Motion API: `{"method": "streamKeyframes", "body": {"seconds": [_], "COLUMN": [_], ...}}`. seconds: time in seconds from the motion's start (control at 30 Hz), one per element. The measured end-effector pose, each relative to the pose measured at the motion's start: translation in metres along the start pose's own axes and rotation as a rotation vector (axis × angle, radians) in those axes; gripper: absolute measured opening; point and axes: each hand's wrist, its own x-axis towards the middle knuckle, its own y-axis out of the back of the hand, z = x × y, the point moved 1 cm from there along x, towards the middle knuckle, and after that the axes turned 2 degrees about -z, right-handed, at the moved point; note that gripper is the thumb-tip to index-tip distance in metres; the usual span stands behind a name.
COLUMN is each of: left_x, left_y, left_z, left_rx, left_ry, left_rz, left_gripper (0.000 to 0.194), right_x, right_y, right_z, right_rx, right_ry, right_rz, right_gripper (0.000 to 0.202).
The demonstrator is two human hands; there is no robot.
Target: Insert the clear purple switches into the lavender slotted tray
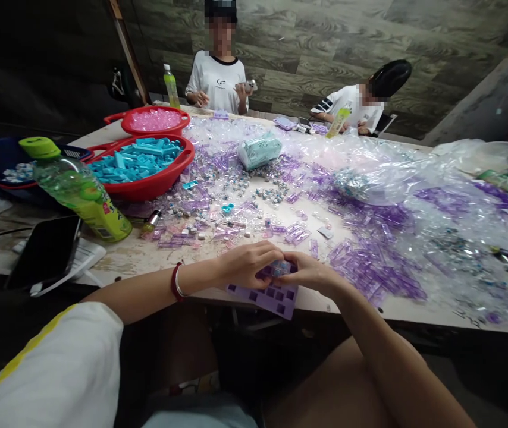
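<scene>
At the table's front edge my left hand (pixel 250 263) and my right hand (pixel 308 272) meet, their fingers closed round a small clear piece (pixel 279 267) with bluish and pinkish bits in it. Beneath them a purple tray (pixel 276 299) with square holes juts slightly over the edge. My left fingers partly cover the tray's far side. To the right of my right hand lies a heap of clear purple plastic pieces (pixel 370 267). Small beads and more purple pieces are scattered beyond my hands.
At the left stand a red basket (pixel 156 186) of blue pieces, another red basket (pixel 184 126) of pink pieces, a green bottle (pixel 88 196) and a phone (pixel 45 252). Plastic bags (pixel 383 166) cover the right side. Two people sit across the table (pixel 165 258).
</scene>
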Motion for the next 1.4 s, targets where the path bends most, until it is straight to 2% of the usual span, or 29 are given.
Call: {"method": "streamKeyframes", "body": {"seconds": [0.17,0.3,0.43,0.63,0.77,0.83,0.93,1.0,1.03,1.13,1.23,1.3,1.4], "left_x": [0.000,0.000,0.000,-0.001,0.001,0.003,0.004,0.003,0.002,0.001,0.002,0.004,0.006], "left_y": [0.003,0.002,0.000,0.001,0.001,0.005,0.016,0.022,0.024,0.021,0.015,0.013,0.014], "left_z": [0.003,0.005,0.001,-0.001,-0.001,-0.008,-0.032,-0.054,-0.064,-0.086,-0.094,-0.094,-0.092], "left_rx": [0.045,0.142,0.259,0.301,0.234,0.202,0.268,0.374,0.419,0.479,0.511,0.551,0.577], "left_ry": [-0.079,-0.011,0.094,0.098,0.067,0.079,0.256,0.400,0.435,0.410,0.375,0.366,0.328], "left_rz": [-0.045,-0.059,-0.123,-0.122,-0.097,-0.048,0.119,0.200,0.198,0.080,-0.022,-0.071,-0.116], "left_gripper": [0.040,0.053,0.060,0.066,0.068,0.056,0.025,0.025,0.025,0.023,0.026,0.026,0.023], "right_x": [0.000,0.001,0.004,0.010,0.008,0.005,0.001,-0.002,-0.004,-0.008,-0.015,-0.024,-0.041], "right_y": [-0.006,-0.007,-0.009,-0.011,-0.009,-0.004,0.007,0.013,0.015,0.018,0.029,0.049,0.093], "right_z": [-0.001,0.002,-0.002,-0.002,0.001,0.001,-0.001,-0.002,-0.003,-0.005,-0.005,-0.001,0.015], "right_rx": [0.164,0.160,0.168,0.213,0.145,0.037,-0.150,-0.281,-0.351,-0.541,-0.596,-0.568,-0.577], "right_ry": [-0.012,-0.041,-0.156,-0.152,-0.161,-0.179,-0.187,-0.144,-0.119,-0.057,-0.059,-0.121,-0.275], "right_rz": [-0.109,-0.047,-0.028,-0.016,-0.004,-0.038,-0.040,0.030,0.072,0.205,0.311,0.407,0.674], "right_gripper": [0.032,0.042,0.038,0.039,0.030,0.024,0.022,0.020,0.019,0.027,0.041,0.040,0.037]}}
